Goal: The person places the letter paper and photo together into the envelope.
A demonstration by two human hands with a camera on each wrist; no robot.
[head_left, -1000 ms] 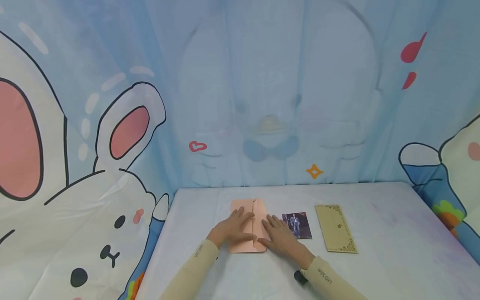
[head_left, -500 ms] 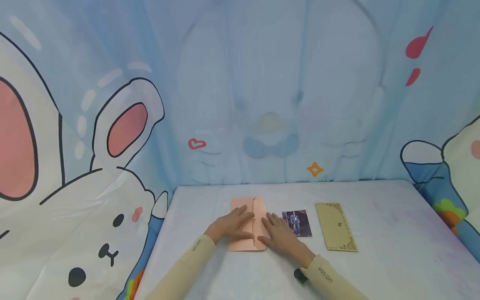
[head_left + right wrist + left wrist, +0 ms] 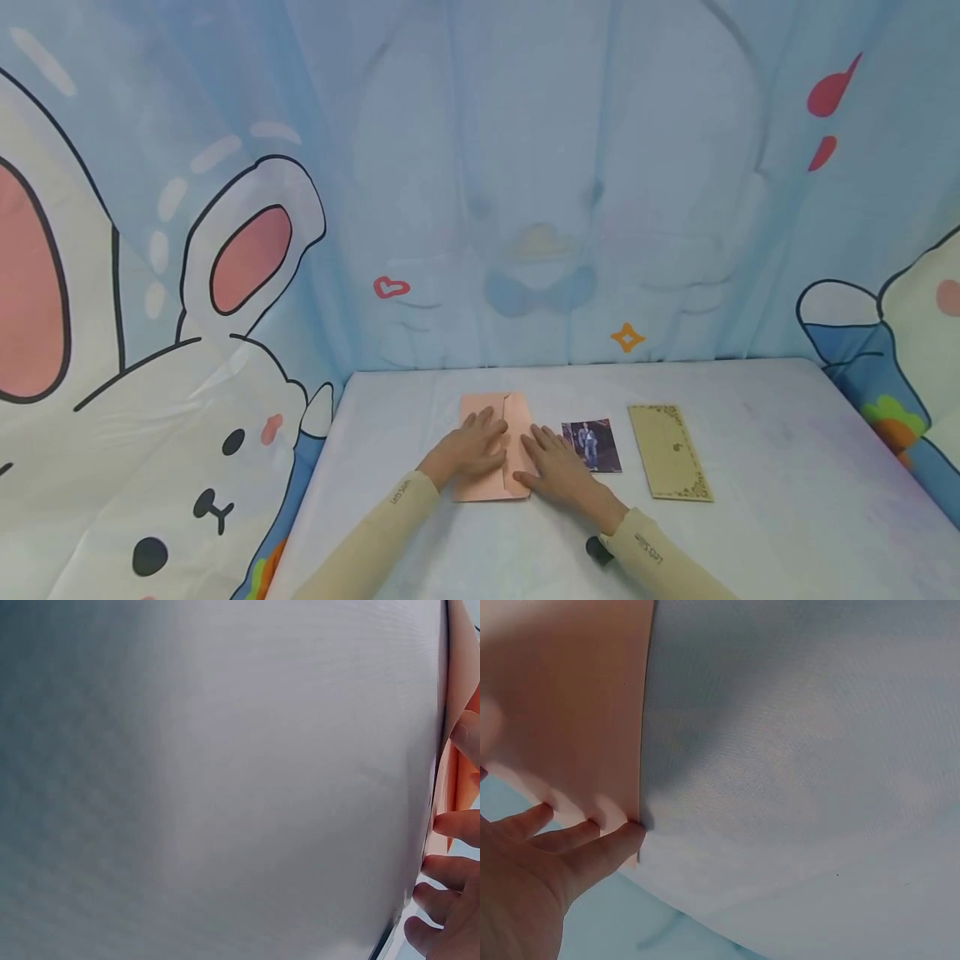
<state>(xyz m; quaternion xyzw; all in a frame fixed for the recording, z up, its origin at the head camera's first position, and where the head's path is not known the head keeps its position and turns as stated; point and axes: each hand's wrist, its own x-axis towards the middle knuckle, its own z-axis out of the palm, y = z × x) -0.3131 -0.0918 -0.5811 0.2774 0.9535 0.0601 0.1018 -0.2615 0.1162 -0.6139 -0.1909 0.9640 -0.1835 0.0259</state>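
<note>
A pink envelope [image 3: 517, 410] lies flat on the white-covered table, its flap seam running along its length near the middle. My left hand [image 3: 465, 448] rests over its left part with fingers extended; in the left wrist view three fingertips touch the envelope's surface and edge. On the other side, the fingers and thumb of my right hand [image 3: 564, 473] lie spread at the envelope's right border. Beside that hand is a small photo [image 3: 600, 446] of a standing person, its lower left partly covered by the fingers.
Farther right lies a gold card or envelope [image 3: 667, 458] with ornate dark corners. A small black object [image 3: 598, 550] shows by the right sleeve. A blue cartoon curtain [image 3: 540, 167] hangs behind the table [image 3: 787, 467].
My left thumb has drawn in toward the fingers, and the left hand has shifted slightly on the envelope. The right hand stays at the right border. The head view has tilted slightly.
</note>
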